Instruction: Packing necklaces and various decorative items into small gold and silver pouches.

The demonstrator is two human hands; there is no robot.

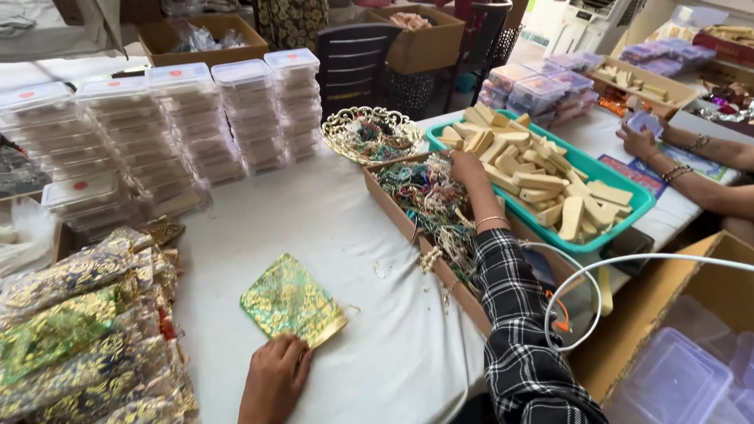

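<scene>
Two hands of the person wearing the camera are at work over a white-covered bench (338,235). The left hand (273,377) lies flat with fingers together, its fingertips pressing on the near edge of a green and gold pouch (292,300), which rests on the bench. The right hand (466,167), on a checked sleeve with a thin bangle at the wrist, reaches far beyond the pouch into a long cardboard box (393,206) full of tangled bead strings (428,200); its fingers are curled down among the beads, but whether they pinch any cannot be told.

Left of the pouch, at the bench edge, lies a heap of patterned pouches in clear wrap (78,330). Beyond the pouch, toward the back left, stand stacks of clear lidded boxes (196,118). A gold filigree bowl (371,133) holding more beads sits behind the pouch, just past the far end of the cardboard box. To the right of the pouch, on the far side of the cardboard box, a teal tray (620,216) is heaped with pale wooden blocks (534,173). A white cable (581,271) loops near the checked sleeve.

Far to the right of the pouch, another person's hand (638,141) and forearm, wearing bracelets, rest on the bench beyond the tray.
</scene>
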